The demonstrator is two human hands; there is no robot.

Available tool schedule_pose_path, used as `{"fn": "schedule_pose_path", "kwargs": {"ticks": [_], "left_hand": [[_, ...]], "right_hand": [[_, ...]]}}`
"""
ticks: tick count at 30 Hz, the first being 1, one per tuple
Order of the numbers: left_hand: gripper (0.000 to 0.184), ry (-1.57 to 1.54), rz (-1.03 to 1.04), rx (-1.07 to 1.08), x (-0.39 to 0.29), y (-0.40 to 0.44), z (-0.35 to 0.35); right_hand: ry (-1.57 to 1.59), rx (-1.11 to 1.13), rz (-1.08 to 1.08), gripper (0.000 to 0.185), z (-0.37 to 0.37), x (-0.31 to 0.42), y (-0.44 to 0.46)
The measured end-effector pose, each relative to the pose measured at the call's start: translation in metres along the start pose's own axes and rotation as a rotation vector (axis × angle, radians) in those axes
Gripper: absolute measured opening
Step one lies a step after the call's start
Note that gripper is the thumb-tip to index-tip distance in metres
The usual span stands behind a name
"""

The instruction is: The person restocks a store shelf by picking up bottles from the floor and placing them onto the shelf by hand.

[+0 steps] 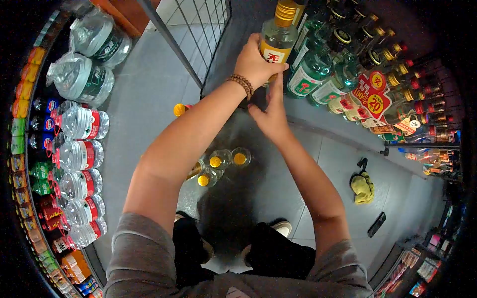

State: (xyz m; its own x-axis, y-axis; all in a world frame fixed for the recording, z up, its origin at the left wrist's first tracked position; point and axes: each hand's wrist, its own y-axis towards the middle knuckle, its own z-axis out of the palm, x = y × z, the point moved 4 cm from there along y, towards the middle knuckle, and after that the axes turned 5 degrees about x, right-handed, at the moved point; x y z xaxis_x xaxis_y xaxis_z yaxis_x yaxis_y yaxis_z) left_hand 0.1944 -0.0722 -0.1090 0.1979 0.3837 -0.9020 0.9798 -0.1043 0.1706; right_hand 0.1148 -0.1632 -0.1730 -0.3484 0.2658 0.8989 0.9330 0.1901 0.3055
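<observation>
Holds the gold-capped bottle point(278, 40) just beside the green bottles point(304, 78) on the shelf point(323, 128), with the left hand point(254, 64) curled round the side and its thumb across the lower front. Cannot tell how the left hand's far fingers lie behind the glass. Reaches in from below with the right hand point(274, 115), with fingers pressed together towards the bottle's lower end and thumb spread away, perhaps touching the base, though too hidden to be sure. Should handle as stiff, smooth glass, fairly heavy if full, prone to slip in a damp palm and to chip or break if knocked against the green bottles or dropped. Best gripped round the body below the shoulder, with support under the base, rather than by the cap point(285, 14).
</observation>
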Motion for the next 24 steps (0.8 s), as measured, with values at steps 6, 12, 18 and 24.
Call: {"fn": "schedule_pose_path", "kwargs": {"ticks": [6, 12, 18, 24], "left_hand": [[0.090, 0.015, 0.074, 0.074, 0.018, -0.003, -0.001], [0.097, 0.097, -0.114, 0.262, 0.064, -0.014, -0.007], [0.082, -0.047, -0.146, 0.227, 0.061, -0.014, 0.005], [0.075, -0.063, -0.054, 0.161, 0.064, -0.006, 0.014]], "right_hand": [[-0.027, -0.015, 0.071, 0.098, -0.002, -0.005, -0.009], [-0.038, 0.046, 0.145, 0.091, 0.006, -0.021, -0.021], [-0.123, -0.016, 0.131, 0.091, 0.010, -0.016, -0.013], [-0.113, -0.079, 0.106, 0.090, 0.010, -0.019, -0.003]]}}
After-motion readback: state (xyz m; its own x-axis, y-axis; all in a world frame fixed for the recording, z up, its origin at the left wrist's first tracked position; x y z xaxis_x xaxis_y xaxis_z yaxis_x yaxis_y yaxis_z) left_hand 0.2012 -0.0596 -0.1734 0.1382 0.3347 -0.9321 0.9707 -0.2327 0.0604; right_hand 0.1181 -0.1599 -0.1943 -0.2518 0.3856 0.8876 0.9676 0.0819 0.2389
